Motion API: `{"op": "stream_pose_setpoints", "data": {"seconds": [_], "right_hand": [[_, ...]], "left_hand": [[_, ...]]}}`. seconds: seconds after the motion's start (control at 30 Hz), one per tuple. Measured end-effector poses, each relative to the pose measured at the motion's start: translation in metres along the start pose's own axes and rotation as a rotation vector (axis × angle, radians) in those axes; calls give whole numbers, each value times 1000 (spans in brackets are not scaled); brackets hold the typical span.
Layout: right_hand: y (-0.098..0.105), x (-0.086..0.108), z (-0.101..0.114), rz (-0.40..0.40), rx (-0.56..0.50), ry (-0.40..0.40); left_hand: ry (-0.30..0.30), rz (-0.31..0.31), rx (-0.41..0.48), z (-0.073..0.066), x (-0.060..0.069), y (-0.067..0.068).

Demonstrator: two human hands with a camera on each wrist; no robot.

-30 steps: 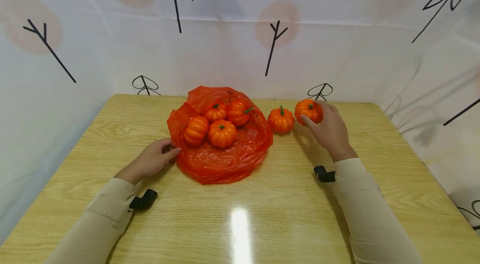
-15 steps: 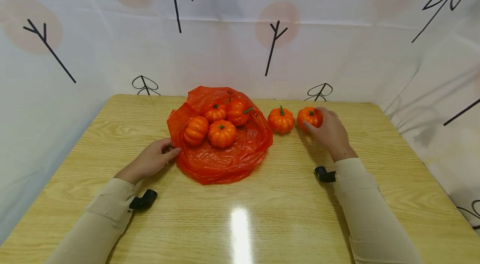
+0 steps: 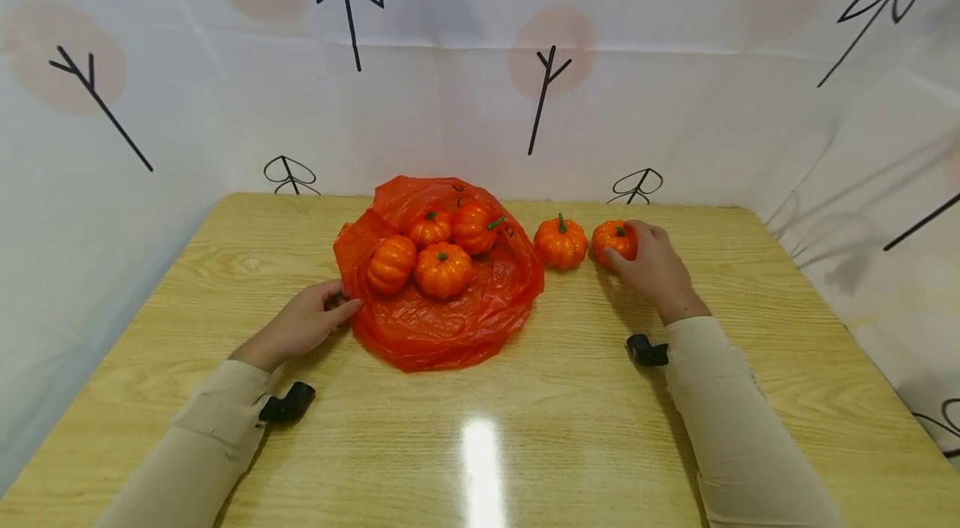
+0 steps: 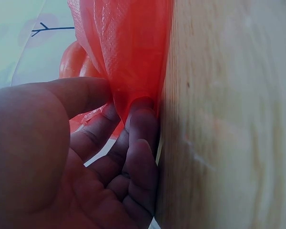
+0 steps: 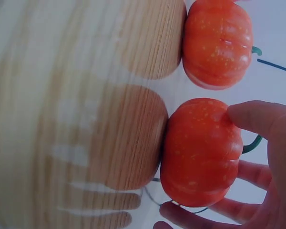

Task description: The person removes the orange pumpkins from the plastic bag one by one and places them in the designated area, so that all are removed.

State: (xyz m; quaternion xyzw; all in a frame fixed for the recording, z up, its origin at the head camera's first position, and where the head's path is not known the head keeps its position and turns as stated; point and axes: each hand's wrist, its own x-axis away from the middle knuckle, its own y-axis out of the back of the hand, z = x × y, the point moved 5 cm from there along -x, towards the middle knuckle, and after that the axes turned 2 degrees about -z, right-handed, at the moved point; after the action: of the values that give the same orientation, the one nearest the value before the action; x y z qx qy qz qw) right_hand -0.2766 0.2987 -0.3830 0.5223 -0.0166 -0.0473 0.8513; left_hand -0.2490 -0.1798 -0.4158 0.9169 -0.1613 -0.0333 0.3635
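**Left hand (image 3: 302, 321) on a red bag (image 3: 450, 338), right hand (image 3: 662, 274) on a pumpkin (image 3: 609, 245)**

At left, the hand pinches the bag's edge. Inside sit four pumpkins (image 3: 443, 271), the rightmost tipped, its stem pointing right. Next, a lone pumpkin (image 3: 561, 245) stands stem up on the table (image 3: 570, 403). Farthest right, the grasped one rests upright there, stem up, its longer axis level.

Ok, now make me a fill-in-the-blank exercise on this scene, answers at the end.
1. The red bag shows ____ pumpkins inside it.
2. The left hand pinches the ____.
3. Outside the bag, the number of pumpkins is ____.
4. The pumpkin held by the right hand has a stem coloured ____.

Missing words: four; bag; two; green.
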Motion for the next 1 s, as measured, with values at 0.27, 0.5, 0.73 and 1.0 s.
{"op": "stream_pose_setpoints", "data": {"seconds": [0.27, 0.5, 0.73, 1.0], "right_hand": [[4, 2, 6, -94, -4, 10], [12, 11, 32, -322, -115, 124], [7, 20, 60, -397, -159, 252], [-4, 35, 90, -377, -161, 384]], "left_hand": [[4, 4, 8, 1, 0, -1], [11, 6, 11, 1, 0, 0], [2, 2, 6, 2, 0, 0], [-1, -7, -10, 1, -1, 0]]}}
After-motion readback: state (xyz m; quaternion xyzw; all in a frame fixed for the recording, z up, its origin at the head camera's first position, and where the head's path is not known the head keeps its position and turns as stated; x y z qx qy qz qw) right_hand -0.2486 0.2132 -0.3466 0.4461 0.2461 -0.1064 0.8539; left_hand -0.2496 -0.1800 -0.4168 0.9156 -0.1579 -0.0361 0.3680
